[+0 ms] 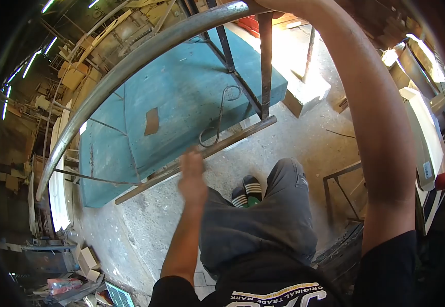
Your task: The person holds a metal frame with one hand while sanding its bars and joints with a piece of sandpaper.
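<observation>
Two bare hands are shown in the head view, at an open frame of grey and brown metal bars. The frame is placed before the seated person, and the broad blue flat-topped slab is seen through and beyond it. Its far and left sides are bounded by a thick, curved grey tube, its near side by a straight brown tube; between them a thin curled metal scroll is set. The right hand is laid at the far right of the curved tube; its fingers are largely cut off by the upper edge, so their closure cannot be told. The left hand is blurred beside the straight tube; neither contact nor finger spread can be told.

In handling, the frame is judged to be stiff, fairly heavy and awkward through its width; smooth tubing may be slippery. A hold is best taken on the two thick tubes, well apart, since the scroll and the slender rods could be bent.
</observation>
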